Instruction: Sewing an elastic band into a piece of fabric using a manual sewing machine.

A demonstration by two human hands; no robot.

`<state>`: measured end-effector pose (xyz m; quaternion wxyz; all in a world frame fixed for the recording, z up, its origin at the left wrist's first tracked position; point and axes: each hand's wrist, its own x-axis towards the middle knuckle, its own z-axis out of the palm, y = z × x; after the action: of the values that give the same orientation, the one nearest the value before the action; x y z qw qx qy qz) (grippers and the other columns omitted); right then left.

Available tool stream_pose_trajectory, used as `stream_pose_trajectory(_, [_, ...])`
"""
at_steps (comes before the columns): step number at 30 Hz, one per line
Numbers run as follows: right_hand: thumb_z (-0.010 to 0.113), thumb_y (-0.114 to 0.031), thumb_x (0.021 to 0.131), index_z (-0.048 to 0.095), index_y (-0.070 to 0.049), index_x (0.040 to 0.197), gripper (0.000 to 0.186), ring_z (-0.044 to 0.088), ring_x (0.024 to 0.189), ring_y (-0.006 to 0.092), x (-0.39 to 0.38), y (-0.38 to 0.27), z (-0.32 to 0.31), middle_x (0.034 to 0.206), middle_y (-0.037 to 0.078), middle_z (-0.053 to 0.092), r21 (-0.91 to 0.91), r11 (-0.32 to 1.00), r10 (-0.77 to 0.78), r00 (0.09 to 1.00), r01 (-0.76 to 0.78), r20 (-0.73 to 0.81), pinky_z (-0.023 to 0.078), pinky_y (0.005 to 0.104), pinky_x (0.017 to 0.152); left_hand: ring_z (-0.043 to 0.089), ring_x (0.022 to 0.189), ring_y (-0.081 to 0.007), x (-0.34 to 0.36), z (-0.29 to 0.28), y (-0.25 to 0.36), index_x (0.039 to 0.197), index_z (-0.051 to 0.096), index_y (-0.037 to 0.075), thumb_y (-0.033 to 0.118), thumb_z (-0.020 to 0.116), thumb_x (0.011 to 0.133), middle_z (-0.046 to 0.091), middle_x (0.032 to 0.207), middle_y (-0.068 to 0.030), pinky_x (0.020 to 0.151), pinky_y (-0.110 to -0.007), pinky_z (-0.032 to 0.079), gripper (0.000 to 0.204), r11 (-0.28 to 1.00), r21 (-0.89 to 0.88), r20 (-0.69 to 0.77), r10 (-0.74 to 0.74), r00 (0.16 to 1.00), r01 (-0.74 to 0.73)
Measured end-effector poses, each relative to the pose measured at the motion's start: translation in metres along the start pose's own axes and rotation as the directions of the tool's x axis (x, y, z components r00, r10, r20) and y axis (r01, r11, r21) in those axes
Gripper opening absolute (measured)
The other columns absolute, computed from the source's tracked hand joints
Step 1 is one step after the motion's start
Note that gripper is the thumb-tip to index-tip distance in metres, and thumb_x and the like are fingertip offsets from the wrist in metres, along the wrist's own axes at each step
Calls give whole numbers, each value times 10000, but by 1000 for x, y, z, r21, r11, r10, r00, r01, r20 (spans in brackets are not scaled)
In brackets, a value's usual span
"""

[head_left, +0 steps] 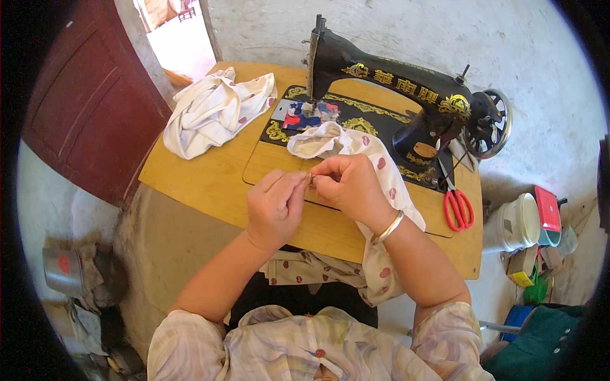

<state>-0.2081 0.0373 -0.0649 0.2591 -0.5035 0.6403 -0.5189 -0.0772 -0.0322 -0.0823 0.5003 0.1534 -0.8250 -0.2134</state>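
My left hand [276, 204] and my right hand [351, 190] meet fingertip to fingertip above the front of the sewing table [210, 197]. Both are closed in a pinch, and whatever lies between the fingers is too small to make out. Beneath my right hand and forearm runs a pale cloth with dark red prints [395, 193], draped over the table edge into my lap. Its gathered end rests in front of the black sewing machine [394, 73]. Colourful fabric scraps [311, 115] lie under the machine's needle.
Red-handled scissors [459, 209] lie at the table's right side. A heap of the pale printed cloth [216, 114] sits at the far left. White buckets [518, 222] stand on the right, near a red container lid [548, 208]. A dark red door [89, 95] is at left.
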Motion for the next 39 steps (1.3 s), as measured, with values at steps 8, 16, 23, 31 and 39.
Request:
stream_pose_trajectory(8, [589, -99, 675, 628, 31, 758, 160, 601, 562, 188, -3, -8, -1, 658, 146, 618, -56, 998, -36, 999, 35, -26, 472, 283, 543, 460, 508, -133, 4, -1, 1, 773, 575, -9, 10, 583, 754, 511, 602, -60, 459, -230, 345, 28, 950, -259, -3, -184, 983, 177])
stream_pose_trajectory(16, [607, -100, 675, 634, 20, 760, 150, 611, 580, 198, -2, -1, 5, 671, 152, 620, 37, 999, -19, 997, 22, -75, 479, 285, 554, 440, 515, -117, 6, 0, 4, 773, 578, -12, 23, 579, 767, 514, 621, -54, 470, -221, 341, 35, 954, -245, -27, -183, 983, 171])
stream_pose_trajectory(23, [605, -63, 683, 627, 20, 748, 107, 606, 571, 188, -4, -8, 5, 674, 145, 623, -66, 992, -116, 981, 106, -155, 478, 267, 547, 439, 521, -106, 4, 0, 5, 789, 584, -9, 31, 585, 770, 514, 627, -51, 468, -219, 338, 44, 964, -198, -25, -188, 982, 179])
stream_pose_trajectory(31, [605, -42, 684, 595, 17, 727, 73, 592, 571, 203, -2, -4, 4, 656, 128, 600, -24, 979, -204, 963, 203, -177, 468, 281, 532, 406, 486, -79, 3, -3, 4, 851, 572, 13, 52, 559, 799, 494, 617, 6, 452, -195, 329, 66, 366, -724, 297, -599, 744, 584])
stream_pose_trajectory(39, [591, 47, 655, 492, 3, 720, 126, 533, 633, 273, -2, -14, 0, 696, 129, 508, -301, 795, -581, 802, 526, -134, 434, 326, 553, 331, 447, -36, 4, -17, 1, 853, 555, 38, 136, 554, 816, 456, 584, 24, 426, -174, 274, 105, -361, -687, 722, -438, 535, 631])
